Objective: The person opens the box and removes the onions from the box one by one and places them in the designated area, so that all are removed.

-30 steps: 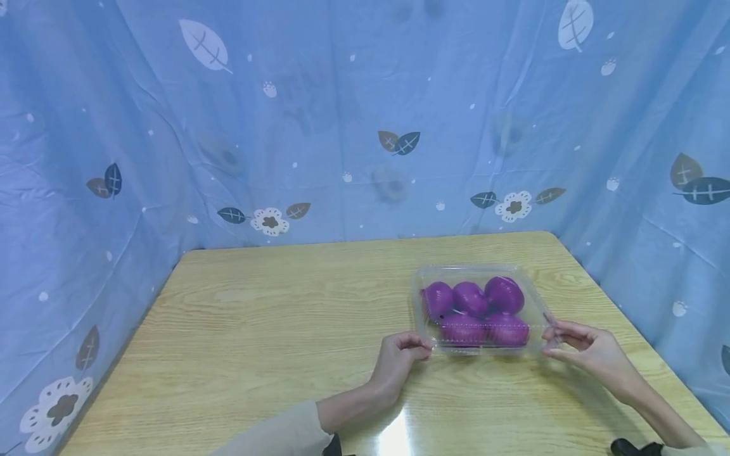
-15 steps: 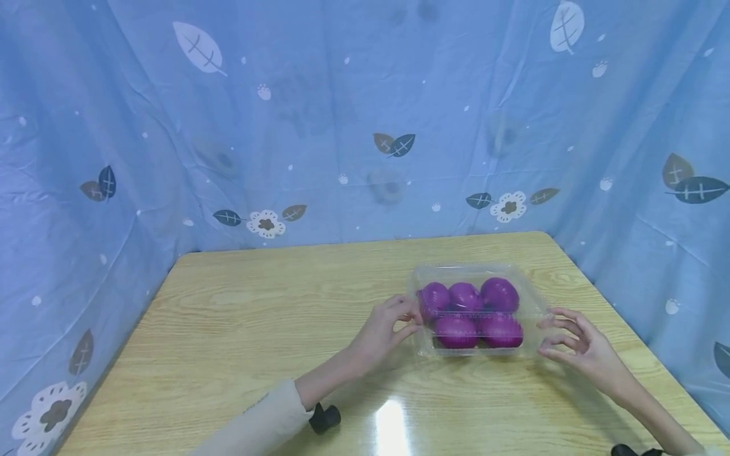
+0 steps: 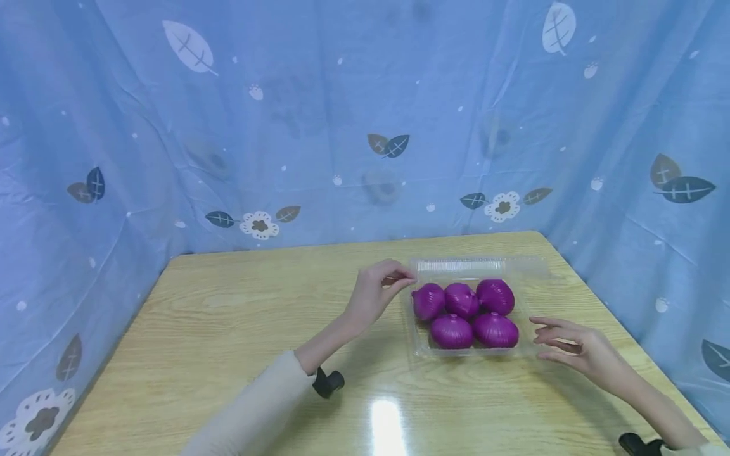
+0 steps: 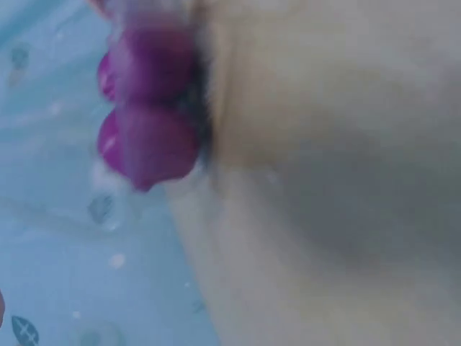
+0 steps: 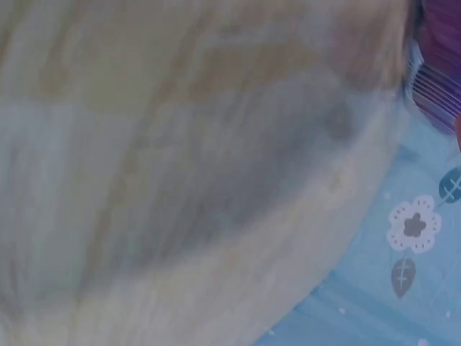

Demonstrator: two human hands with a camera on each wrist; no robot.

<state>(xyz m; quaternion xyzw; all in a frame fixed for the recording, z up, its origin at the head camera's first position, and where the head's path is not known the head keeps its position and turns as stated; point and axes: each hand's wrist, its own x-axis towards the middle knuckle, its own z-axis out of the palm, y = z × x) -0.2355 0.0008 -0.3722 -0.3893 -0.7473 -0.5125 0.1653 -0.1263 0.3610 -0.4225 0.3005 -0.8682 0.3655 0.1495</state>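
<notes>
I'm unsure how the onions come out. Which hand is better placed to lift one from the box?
Probably the right hand: it hovers free beside the box, near the front onions. The left hand pinches the raised lid.

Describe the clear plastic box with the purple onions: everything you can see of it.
The clear plastic clamshell box is thin, see-through and shallow, and sits on the wooden table near its far right corner. Its hinged lid is swung up and back, so the box is open. Five purple onions lie inside, three behind and two in front. The left hand pinches the lid's left corner; the right hand hovers by the right edge, contact unclear.
</notes>
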